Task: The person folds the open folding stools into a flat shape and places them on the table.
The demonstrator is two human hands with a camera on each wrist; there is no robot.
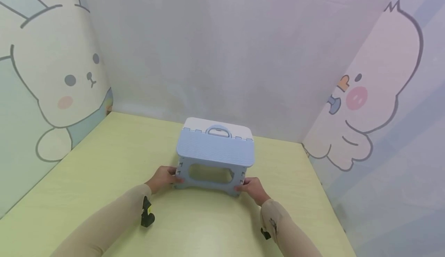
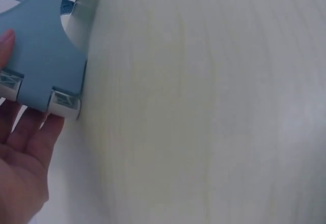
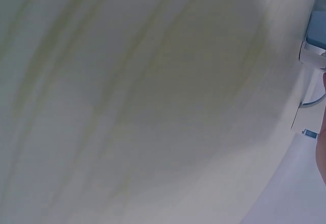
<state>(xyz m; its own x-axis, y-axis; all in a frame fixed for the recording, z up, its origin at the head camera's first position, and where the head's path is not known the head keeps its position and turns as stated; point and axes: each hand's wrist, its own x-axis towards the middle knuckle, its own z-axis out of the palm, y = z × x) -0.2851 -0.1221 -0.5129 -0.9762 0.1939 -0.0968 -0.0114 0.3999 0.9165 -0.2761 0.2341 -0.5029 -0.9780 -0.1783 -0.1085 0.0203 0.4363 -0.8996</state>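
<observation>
A blue and white folding step stool (image 1: 215,147) stands unfolded on the table, its handle loop on top near the white rear half. My left hand (image 1: 163,178) grips the lower left side of the stool, thumb on the blue front panel. In the left wrist view, that hand's fingers (image 2: 43,137) curl behind the hinged edge of the panel. On the opposite side, my right hand (image 1: 253,189) holds the lower right edge, thumb in front. The right wrist view catches only a sliver of that hand (image 3: 322,147) beside part of the stool (image 3: 317,30).
Underneath lies a pale yellow-green tabletop (image 1: 194,226). A plain pale curtain (image 1: 208,56) hangs behind it. Side panels carry a cartoon rabbit (image 1: 55,75) at left and a cartoon duck (image 1: 379,83) at right. A black wrist device (image 1: 147,212) sits on the left sleeve.
</observation>
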